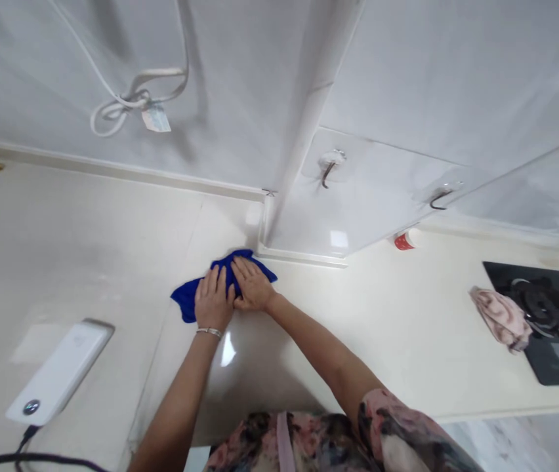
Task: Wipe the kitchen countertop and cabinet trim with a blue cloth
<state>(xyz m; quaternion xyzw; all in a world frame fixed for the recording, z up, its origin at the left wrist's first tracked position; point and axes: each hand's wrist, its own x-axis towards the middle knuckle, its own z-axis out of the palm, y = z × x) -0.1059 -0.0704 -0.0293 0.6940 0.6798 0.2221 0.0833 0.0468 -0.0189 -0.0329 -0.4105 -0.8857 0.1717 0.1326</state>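
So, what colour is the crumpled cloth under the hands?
The crumpled cloth is deep blue (head view).

Blue cloth (187, 295) of matt fabric; smooth, glossy countertop (382, 321); shiny black hob (552, 370); metal wall hook (327, 175)

One head cam, worn on me, facing forward and steeply down. Near view: my left hand (214, 303) and right hand (256, 288) just left of frame center, wall (245, 98) across top, countertop (382, 314) below it, my shirt (331, 440) at bottom edge.
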